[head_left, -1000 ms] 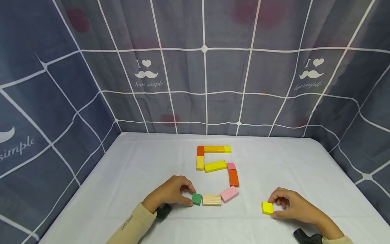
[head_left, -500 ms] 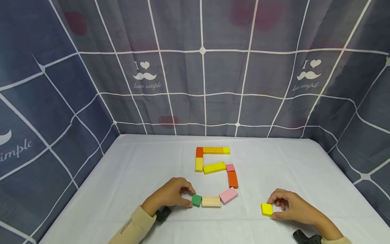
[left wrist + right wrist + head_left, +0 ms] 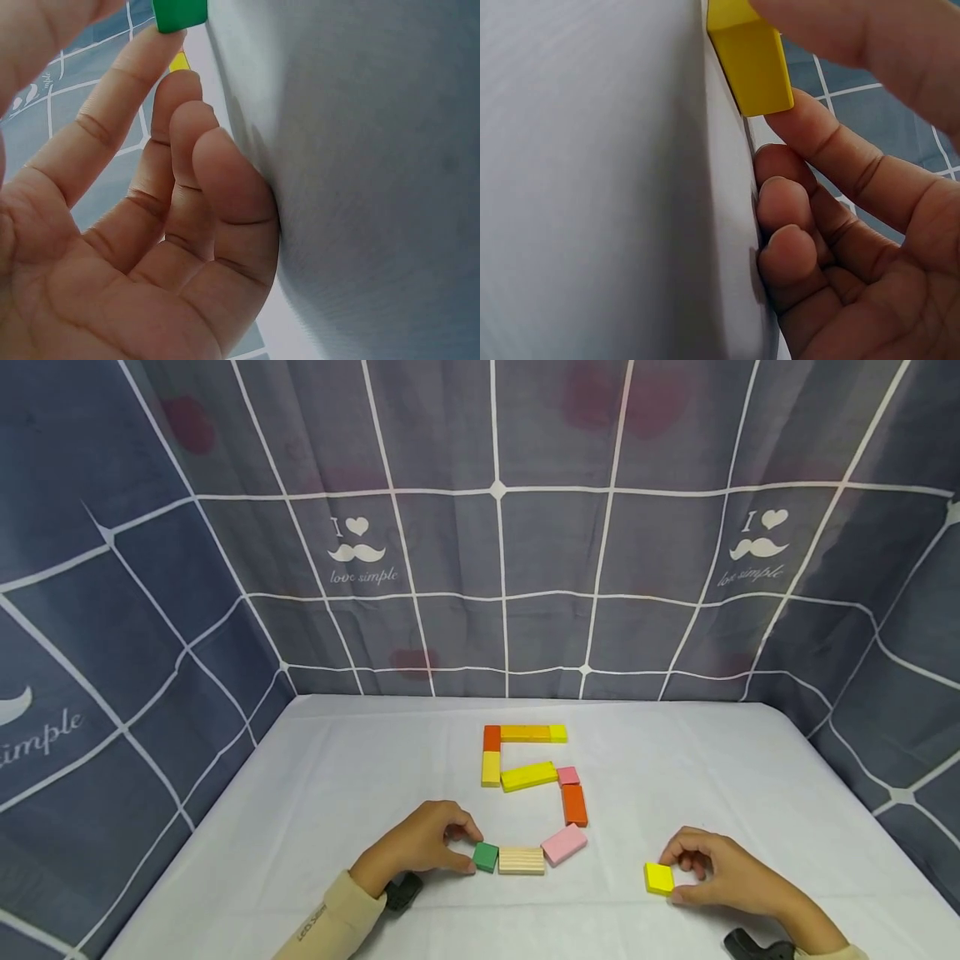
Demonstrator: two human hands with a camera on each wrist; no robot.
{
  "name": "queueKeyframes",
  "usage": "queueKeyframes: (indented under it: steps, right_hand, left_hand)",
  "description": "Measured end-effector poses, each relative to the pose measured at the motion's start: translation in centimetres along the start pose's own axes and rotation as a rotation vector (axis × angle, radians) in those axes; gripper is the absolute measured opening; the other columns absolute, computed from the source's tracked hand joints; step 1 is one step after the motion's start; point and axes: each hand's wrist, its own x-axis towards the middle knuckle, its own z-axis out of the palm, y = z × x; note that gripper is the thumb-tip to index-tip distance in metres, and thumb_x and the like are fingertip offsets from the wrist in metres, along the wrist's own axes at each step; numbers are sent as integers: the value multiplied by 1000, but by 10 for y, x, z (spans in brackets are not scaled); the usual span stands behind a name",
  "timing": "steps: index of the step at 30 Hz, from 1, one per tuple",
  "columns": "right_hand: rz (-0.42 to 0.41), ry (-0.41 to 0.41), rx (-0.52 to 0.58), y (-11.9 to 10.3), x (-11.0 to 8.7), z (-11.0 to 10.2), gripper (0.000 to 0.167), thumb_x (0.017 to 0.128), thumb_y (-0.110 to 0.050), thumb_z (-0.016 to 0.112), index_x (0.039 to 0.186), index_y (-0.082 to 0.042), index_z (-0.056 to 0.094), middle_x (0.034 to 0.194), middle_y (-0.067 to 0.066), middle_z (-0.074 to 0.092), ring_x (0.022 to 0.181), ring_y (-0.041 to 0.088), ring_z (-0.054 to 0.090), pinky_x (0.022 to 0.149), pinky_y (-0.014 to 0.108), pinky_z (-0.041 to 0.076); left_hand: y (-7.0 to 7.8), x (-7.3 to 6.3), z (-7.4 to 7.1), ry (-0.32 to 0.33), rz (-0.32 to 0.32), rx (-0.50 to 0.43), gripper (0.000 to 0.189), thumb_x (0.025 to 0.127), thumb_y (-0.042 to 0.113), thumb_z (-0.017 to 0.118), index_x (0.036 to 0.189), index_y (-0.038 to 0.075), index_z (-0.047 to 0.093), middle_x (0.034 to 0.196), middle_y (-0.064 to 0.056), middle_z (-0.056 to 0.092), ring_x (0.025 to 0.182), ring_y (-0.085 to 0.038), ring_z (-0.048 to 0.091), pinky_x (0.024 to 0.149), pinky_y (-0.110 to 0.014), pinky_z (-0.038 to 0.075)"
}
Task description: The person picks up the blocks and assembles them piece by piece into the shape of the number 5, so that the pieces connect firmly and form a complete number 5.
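Note:
My left hand pinches a small green block between thumb and index finger. That green block lies at the left end of a natural wood ridged block, which has a pink block at its right. Off to the right, my right hand pinches a yellow block at the tabletop. The right wrist view shows the yellow block between thumb and index finger, other fingers curled below. In the left wrist view only a corner of the green block shows.
Further back, an orange-red block, a small pink block, a slanted yellow-green block, a yellow block, a red-orange block and an amber block continue the S-like line. Grey checked curtains enclose the white table.
The head view has shifted slightly, so the scene sits a little lower in the picture. Both hands keep their grip on the same blocks with hardly any movement.

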Motion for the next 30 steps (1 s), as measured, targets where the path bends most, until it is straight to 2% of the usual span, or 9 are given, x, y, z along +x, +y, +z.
queueKeyframes:
  steps: [18,23,30]
  right_hand:
    - [9,23,-27,-3,0,3,33,82,2,91,105,-13,73,95,-3,64,78,15,55,58,32,45]
    - [44,21,-31,-3,-1,6,31,83,0,91,105,-13,73,94,-3,63,77,14,54,58,32,44]
    - [2,25,-35,0,0,5,31,84,2,90,106,-12,74,92,-3,66,74,14,56,55,30,45]
  left_hand:
    - [-1,1,2,-2,-10,-8,26,81,12,97,102,15,82,98,10,72,89,-12,57,77,-25,48]
    - [1,-1,2,-5,-15,-21,26,80,10,97,100,15,82,97,7,72,87,-14,56,75,-25,47]
    - [1,-1,1,-1,-3,-25,25,80,10,97,100,14,82,96,7,72,86,-13,55,74,-24,47]
